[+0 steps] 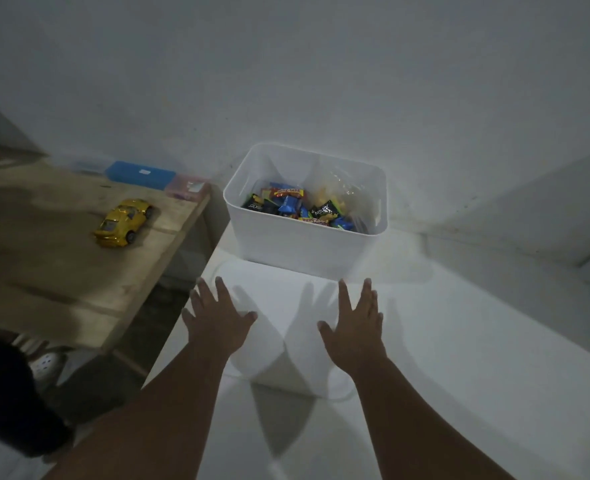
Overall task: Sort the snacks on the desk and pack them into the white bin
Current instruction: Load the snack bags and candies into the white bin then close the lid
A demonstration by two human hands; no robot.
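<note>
1. A white desk (459,341) fills the lower and right part of the view. It carries the white bin (304,251), which stands at its far edge against a pale wall. No loose snack shows on the visible desk, so sorting and packing look all but done.
2. Left of the bin, across a narrow gap, stands a lower wooden table (44,271).
3. The bin itself is open-topped, upright and about a third full.
4. Just in front of the bin, on the near side, lies a flat white panel (286,341) with rounded corners. It may be the bin's lid, but this cannot be confirmed.
5. The left hand (217,320) and the right hand (355,327) are spread wide, palms down, holding nothing. Both are over the panel, short of the bin's near wall. Their shadows fall between them, so they probably hover rather than press.
6. The snacks (297,206), small bright wrappers, lie jumbled inside the bin, beyond both hands.
7. On the wooden table, left of the bin, sits a yellow toy car (124,221).
8. If the panel is the lid, the next move calls for gripping its two sides and setting it squarely on the bin's rim.
</note>
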